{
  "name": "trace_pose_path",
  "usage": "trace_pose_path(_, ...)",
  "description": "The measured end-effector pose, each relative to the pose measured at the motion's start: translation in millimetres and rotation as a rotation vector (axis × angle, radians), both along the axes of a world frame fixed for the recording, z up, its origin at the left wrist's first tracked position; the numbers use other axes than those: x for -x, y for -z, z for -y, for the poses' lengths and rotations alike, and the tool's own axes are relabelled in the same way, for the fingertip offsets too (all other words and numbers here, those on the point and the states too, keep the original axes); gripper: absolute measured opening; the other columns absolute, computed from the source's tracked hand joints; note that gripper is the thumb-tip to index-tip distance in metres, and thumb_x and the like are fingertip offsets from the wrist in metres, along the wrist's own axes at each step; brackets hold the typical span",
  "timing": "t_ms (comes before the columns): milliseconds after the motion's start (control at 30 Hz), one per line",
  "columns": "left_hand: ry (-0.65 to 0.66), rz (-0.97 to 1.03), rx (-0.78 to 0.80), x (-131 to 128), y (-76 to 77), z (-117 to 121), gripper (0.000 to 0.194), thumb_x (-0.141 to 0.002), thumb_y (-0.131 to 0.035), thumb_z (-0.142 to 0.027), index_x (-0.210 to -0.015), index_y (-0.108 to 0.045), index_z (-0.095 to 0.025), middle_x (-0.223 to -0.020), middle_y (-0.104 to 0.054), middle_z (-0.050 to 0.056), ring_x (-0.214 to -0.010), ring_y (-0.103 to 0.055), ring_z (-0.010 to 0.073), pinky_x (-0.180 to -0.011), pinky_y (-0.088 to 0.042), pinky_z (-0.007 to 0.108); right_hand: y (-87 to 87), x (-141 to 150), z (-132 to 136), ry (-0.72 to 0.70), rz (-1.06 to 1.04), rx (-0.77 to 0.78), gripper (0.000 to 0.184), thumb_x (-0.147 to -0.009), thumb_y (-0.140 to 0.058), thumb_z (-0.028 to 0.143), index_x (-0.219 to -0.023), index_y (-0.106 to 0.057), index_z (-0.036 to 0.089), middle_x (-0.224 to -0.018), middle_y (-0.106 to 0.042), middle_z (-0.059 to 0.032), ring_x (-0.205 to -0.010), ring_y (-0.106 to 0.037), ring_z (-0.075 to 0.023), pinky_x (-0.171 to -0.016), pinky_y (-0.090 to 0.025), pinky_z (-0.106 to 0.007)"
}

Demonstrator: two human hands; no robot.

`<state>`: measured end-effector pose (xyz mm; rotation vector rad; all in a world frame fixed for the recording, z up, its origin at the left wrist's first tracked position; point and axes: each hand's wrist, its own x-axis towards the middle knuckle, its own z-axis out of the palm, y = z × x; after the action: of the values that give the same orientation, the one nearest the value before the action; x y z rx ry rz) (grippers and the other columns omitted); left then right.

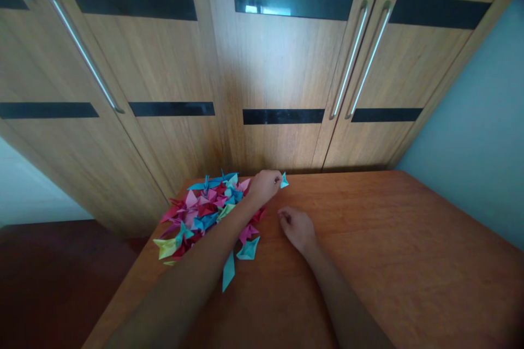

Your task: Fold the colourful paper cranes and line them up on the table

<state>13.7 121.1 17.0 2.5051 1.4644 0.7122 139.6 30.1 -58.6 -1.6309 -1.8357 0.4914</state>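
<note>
My left hand [267, 185] reaches past the right side of a heap of folded origami paper pieces [207, 209]. Its fingers are closed on a small light blue origami piece [284, 180], whose pointed end sticks out to the right. The heap mixes pink, red, blue, purple and yellow-green pieces, and my left forearm covers part of it. A turquoise origami piece [248, 249] and a longer pointed one [228, 272] lie at its near edge. Lower and to the right, my right hand [298, 230] rests on the table with curled fingers and nothing visible in them.
The brown wooden table [388, 240] stretches out to the right. Behind it stands a wooden wardrobe [282, 65] with dark panels and long metal handles [350, 60]. A pale blue wall [470, 136] borders the right side. Dark reddish floor [61, 283] shows at lower left.
</note>
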Motion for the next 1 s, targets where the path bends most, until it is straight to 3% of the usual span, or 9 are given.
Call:
trace_pose_path(133, -0.040, -0.088, 0.033, -19.9, 10.7, -19.3, 0.022, -0.083, -0.049, -0.018, -0.086, -0.070, -0.020, -0.089, -0.071, 0.008, -0.085, -0.064, 0.0188, -0.077, -0.044, 0.026, -1.6, 2.4, -0.3, 0.006, 0.039, 0.008, 0.023, -0.083, -0.047, 0.020, -0.093, -0.067, 0.025, -0.092, -0.070, -0.0003, -0.084, -0.062, -0.0153, -0.075, -0.043, -0.023)
trace_pose_path(333, -0.107, -0.203, 0.078, -34.7, 19.8, -30.3, 0.025, -0.084, -0.046, -0.016, -0.092, -0.070, -0.018, -0.093, -0.070, 0.013, -0.090, -0.064, 0.0223, -0.079, -0.046, 0.030, -1.4, 3.0, -1.5, 0.017, 0.062, 0.016, 0.023, -0.082, -0.047, 0.019, -0.091, -0.067, 0.026, -0.093, -0.070, -0.0002, -0.087, -0.062, -0.0158, -0.075, -0.043, -0.023)
trace_pose_path(533, -0.116, -0.254, 0.087, -37.2, 21.5, -33.7, 0.027, -0.086, -0.043, -0.014, -0.094, -0.069, -0.015, -0.096, -0.068, 0.017, -0.092, -0.064, 0.0258, -0.079, -0.047, 0.034, -1.5, 2.3, -0.8, 0.012, 0.040, -0.005, 0.023, -0.081, -0.048, 0.019, -0.090, -0.067, 0.026, -0.093, -0.070, 0.0008, -0.086, -0.062, -0.0156, -0.076, -0.042, -0.024)
trace_pose_path(1000, -0.115, -0.289, 0.101, -36.8, 22.1, -34.9, 0.028, -0.088, -0.041, -0.016, -0.097, -0.068, -0.015, -0.096, -0.068, 0.017, -0.093, -0.064, 0.0250, -0.080, -0.047, 0.034, 1.0, 2.6, -2.0, 0.005, 0.045, -0.013, 0.023, -0.082, -0.046, 0.020, -0.090, -0.067, 0.026, -0.092, -0.069, 0.0001, -0.086, -0.061, -0.0151, -0.075, -0.042, -0.023)
